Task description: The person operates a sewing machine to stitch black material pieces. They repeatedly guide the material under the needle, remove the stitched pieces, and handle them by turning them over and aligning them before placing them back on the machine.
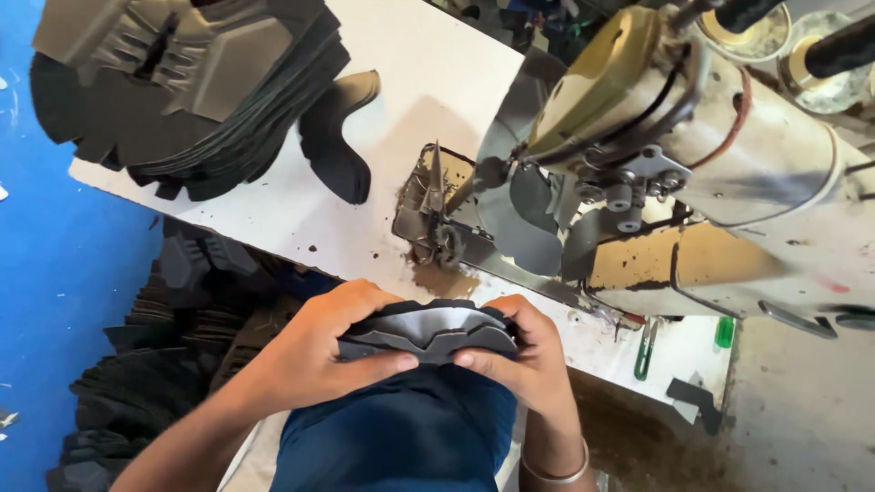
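My left hand (pixel 314 346) and my right hand (pixel 529 351) both grip a grey and black shoe-upper piece (pixel 428 330) over my lap, just below the white table's front edge. The thumbs press on its underside and the fingers curl over its top edge. Straight ahead on the table stands an old cream sewing machine (pixel 693 155) with its needle and presser foot (pixel 437 205) over a metal plate.
A tall stack of black cut pieces (pixel 191 91) lies at the table's far left, with one loose black piece (pixel 337 137) beside it. More black pieces (pixel 164 364) are piled on the blue floor at left. Green-handled snips (pixel 645 351) lie at the table (pixel 310 228) edge.
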